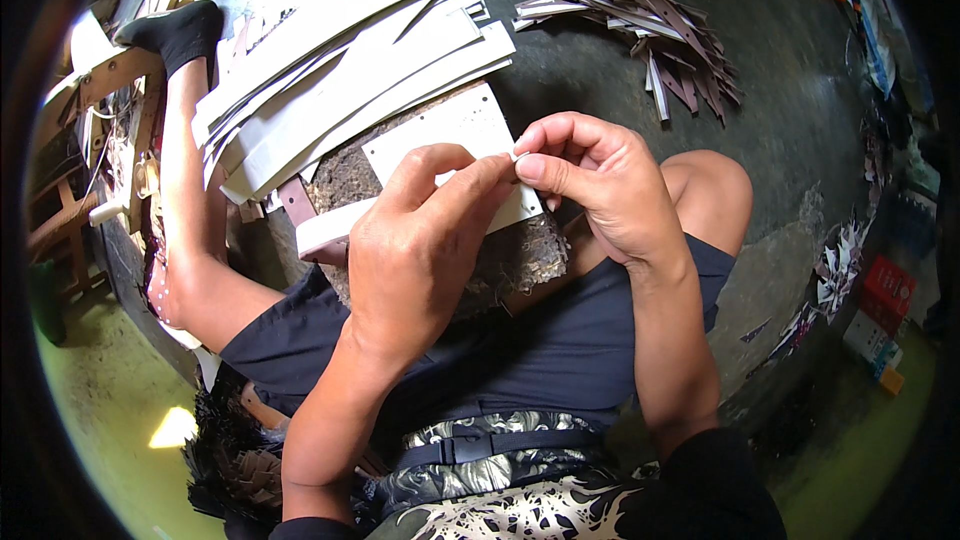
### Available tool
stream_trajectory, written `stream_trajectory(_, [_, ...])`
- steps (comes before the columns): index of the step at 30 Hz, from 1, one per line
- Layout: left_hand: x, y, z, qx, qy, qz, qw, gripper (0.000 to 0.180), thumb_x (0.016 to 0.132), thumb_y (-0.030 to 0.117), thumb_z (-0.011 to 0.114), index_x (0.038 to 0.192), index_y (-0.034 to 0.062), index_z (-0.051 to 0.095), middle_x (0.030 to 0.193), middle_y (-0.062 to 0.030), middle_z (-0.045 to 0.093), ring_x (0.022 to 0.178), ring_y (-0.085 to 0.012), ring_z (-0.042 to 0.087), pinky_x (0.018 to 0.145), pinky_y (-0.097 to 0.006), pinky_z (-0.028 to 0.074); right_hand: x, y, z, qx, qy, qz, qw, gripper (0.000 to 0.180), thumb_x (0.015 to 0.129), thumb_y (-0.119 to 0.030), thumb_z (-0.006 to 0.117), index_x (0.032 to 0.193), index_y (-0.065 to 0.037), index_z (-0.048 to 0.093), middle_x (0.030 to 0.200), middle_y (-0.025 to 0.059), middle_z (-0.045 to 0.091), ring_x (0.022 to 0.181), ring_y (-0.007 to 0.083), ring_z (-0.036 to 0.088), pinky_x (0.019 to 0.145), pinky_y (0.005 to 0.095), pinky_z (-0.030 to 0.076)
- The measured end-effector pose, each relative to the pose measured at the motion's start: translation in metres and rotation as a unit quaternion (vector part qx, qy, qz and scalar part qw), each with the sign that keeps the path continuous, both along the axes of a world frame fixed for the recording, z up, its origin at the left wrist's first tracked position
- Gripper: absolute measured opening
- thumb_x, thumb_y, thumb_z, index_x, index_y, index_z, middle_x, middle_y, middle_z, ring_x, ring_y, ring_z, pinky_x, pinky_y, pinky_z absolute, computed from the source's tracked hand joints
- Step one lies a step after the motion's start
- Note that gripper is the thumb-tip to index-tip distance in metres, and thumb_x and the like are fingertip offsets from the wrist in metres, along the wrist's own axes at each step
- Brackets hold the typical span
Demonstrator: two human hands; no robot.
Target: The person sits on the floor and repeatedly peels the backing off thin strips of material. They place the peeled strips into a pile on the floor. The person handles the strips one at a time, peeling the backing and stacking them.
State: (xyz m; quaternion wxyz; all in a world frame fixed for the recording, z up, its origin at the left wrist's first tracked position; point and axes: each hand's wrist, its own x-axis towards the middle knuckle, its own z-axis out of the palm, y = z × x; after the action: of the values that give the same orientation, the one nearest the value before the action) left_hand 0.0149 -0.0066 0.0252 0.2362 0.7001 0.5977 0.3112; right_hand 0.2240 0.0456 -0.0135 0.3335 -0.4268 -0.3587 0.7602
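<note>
The left hand (415,240) and right hand (625,190) meet above the right edge of a white sheet (455,135), their fingertips drawn close together. The right thumb and forefinger are pinched; a small pale speck (519,156) shows at their tips, too small to tell whether it is a held piece or a fingernail. The left thumb and forefinger point to the same spot, but the back of the hand hides most of their grip, so I cannot tell what they grasp. The other right fingers curl behind the thumb, partly hidden.

The white sheet lies on a rough dark block (530,255) in front of the seated person; small dark holes show near its visible corners, and the left hand covers its lower left part. A curved strip (335,230), white above and brown below, runs in behind the left hand; whether it is held or only lies there cannot be seen.

Long white strips (350,65) lie stacked beyond the block to the left, the far ends of some cut off by the upper edge. On the dark floor (790,140) beyond the right hand is a tangled heap of brown and white strips (670,30), too overlapped to count. Toward the dim right rim sits a red box (886,292), blurred.
</note>
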Motion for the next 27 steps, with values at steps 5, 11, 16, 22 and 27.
stream_trajectory(5, [-0.005,0.010,-0.004,0.087,0.062,-0.038,0.994,0.024,0.094,0.009,0.090,0.117,0.0093,0.084,0.104,-0.0081,0.071,0.076,-0.0241,0.075,0.066,-0.038,0.059,-0.001,0.001,-0.002,-0.005,0.015,-0.011,1.000,0.014,0.107,-0.012,0.082,0.116,-0.002,0.081,0.096,-0.0019,0.077,0.083,0.0026,0.065,0.072,0.0199,0.053])
stream_trajectory(11, [-0.006,0.005,-0.008,0.042,0.018,-0.034,0.998,0.026,0.092,0.008,0.091,0.117,0.0084,0.084,0.103,-0.0079,0.070,0.076,-0.0233,0.074,0.065,-0.038,0.060,-0.007,0.000,0.008,-0.010,-0.059,-0.010,0.998,0.020,0.112,-0.022,0.078,0.114,-0.002,0.078,0.091,-0.0025,0.074,0.078,0.0020,0.063,0.070,0.0197,0.053])
stream_trajectory(16, [-0.004,0.004,-0.008,0.051,0.027,-0.028,0.998,0.027,0.091,0.008,0.092,0.117,0.0091,0.085,0.102,-0.0073,0.070,0.074,-0.0215,0.073,0.063,-0.036,0.059,-0.009,-0.001,0.008,0.009,-0.115,0.002,0.993,0.021,0.112,-0.023,0.078,0.115,-0.002,0.078,0.090,-0.0021,0.074,0.075,0.0021,0.063,0.068,0.0189,0.053])
stream_trajectory(22, [-0.004,0.003,-0.011,0.056,0.026,-0.026,0.998,0.027,0.091,0.009,0.092,0.117,0.0096,0.086,0.101,-0.0061,0.070,0.073,-0.0197,0.073,0.061,-0.035,0.059,-0.008,-0.002,0.002,-0.001,-0.080,-0.017,0.997,0.022,0.112,-0.023,0.078,0.113,0.000,0.080,0.087,-0.0033,0.073,0.073,0.0011,0.061,0.063,0.0188,0.051])
stream_trajectory(27, [-0.003,0.004,-0.009,0.047,0.028,-0.022,0.998,0.026,0.089,0.010,0.093,0.115,0.0101,0.086,0.100,-0.0052,0.071,0.078,-0.0204,0.072,0.065,-0.036,0.058,-0.003,0.002,-0.003,-0.028,-0.042,0.015,0.999,0.020,0.114,-0.022,0.076,0.116,-0.003,0.077,0.093,-0.0034,0.072,0.077,0.0027,0.062,0.069,0.0195,0.052])
